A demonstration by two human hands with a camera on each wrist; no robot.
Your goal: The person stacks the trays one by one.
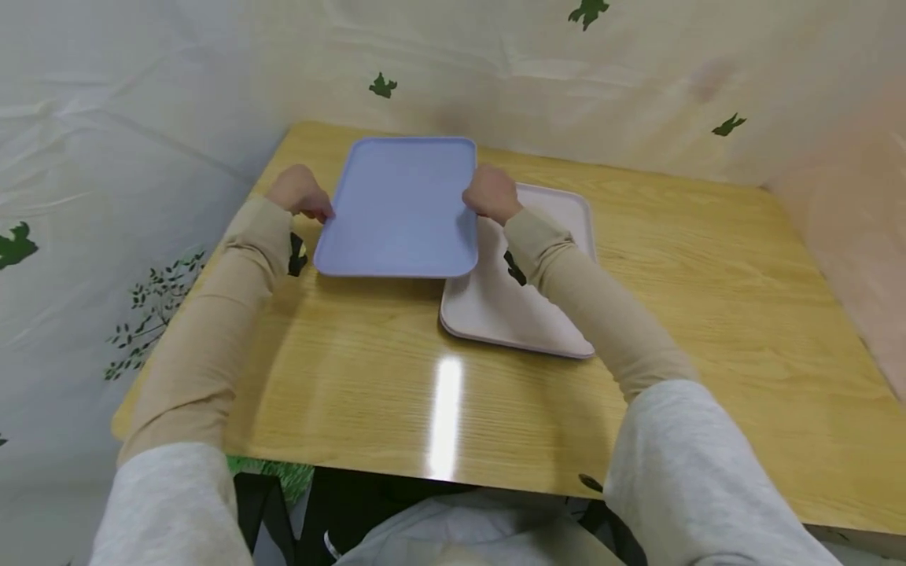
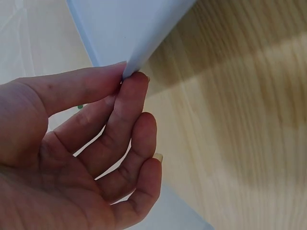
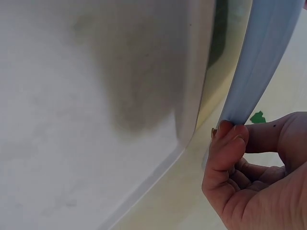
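Note:
A blue rectangular tray point(image 1: 403, 208) is held up above the back left of the table, between both hands. My left hand point(image 1: 300, 192) pinches its left rim; in the left wrist view the thumb and fingertips point(image 2: 134, 88) meet on the tray's edge. On the opposite side my right hand point(image 1: 493, 194) pinches the right rim, thumb against curled fingers, as the right wrist view shows. Below and to the right lies a pale pinkish tray point(image 1: 510, 303) on the table, its double edge suggesting a stack. The blue tray overlaps its upper left part in the head view.
The wooden table point(image 1: 708, 330) runs wide to the right, with its front edge near the person's body. A pale cloth backdrop point(image 1: 495, 86) with printed leaves rises behind and on the left. A bright light reflection point(image 1: 446, 417) shows on the tabletop.

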